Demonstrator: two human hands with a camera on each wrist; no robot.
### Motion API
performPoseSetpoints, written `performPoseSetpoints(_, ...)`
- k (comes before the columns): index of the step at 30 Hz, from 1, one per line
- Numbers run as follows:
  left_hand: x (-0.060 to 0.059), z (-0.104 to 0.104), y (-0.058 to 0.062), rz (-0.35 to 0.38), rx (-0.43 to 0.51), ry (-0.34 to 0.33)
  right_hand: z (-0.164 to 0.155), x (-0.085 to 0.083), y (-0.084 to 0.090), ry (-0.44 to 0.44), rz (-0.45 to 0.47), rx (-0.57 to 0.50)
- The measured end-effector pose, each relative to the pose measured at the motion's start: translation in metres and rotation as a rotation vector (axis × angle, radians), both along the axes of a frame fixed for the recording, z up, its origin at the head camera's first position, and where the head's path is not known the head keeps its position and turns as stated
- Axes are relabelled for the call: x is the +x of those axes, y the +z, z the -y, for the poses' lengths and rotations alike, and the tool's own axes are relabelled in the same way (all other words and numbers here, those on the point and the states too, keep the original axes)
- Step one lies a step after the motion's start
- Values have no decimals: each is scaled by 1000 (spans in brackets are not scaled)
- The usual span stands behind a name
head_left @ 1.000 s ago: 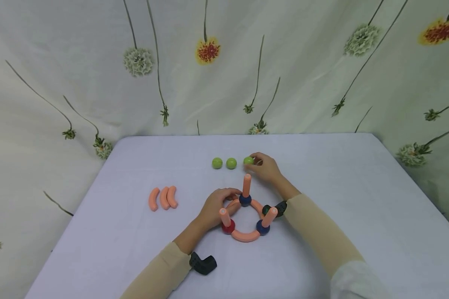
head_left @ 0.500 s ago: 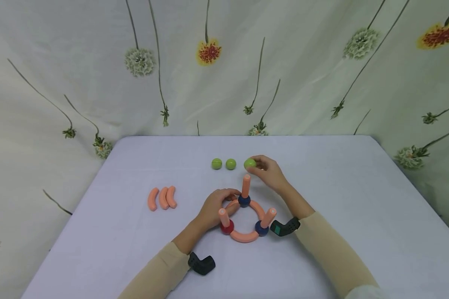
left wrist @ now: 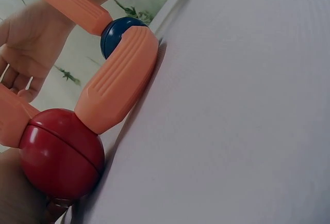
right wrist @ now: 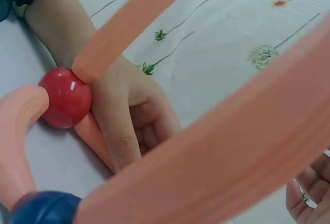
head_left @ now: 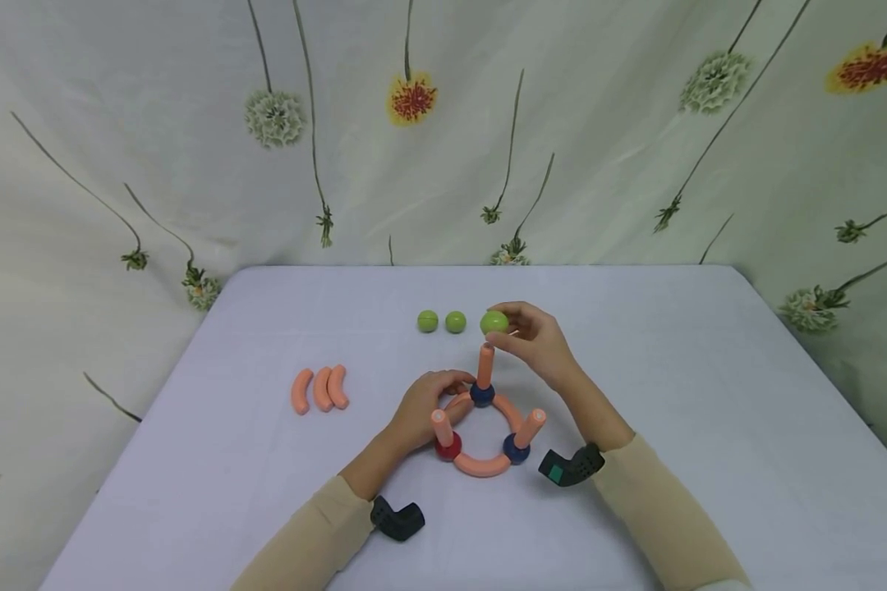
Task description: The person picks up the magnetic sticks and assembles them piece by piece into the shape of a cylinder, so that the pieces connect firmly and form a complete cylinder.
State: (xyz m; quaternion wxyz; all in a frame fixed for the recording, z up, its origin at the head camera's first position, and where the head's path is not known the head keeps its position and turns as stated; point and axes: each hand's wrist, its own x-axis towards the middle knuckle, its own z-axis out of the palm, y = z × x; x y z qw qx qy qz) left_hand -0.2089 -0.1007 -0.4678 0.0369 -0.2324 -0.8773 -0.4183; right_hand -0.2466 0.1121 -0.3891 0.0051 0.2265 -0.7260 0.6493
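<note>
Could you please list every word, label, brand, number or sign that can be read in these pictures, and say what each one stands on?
There is none to read: no words, numbers or brand marks show on the green ball that the right hand holds, on the orange-and-ball ring that the left hand steadies, or on the loose orange curved pieces.
The right wrist camera bears a small green patch, with no legible text.
The floral curtain carries only printed flowers.
</note>
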Motion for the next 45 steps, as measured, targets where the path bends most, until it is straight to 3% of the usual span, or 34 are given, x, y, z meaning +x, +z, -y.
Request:
performPoseSetpoints(7,-1,0,-1,-4,-3,-1,2,5,2,29,-83,-38)
performPoseSetpoints(27,0,-1,0,-15,13,-2,2,12,-3,74,-136,-61)
performPoseSetpoints(45,1,0,0,-4,9,5,0,10,-17,140,-87,124)
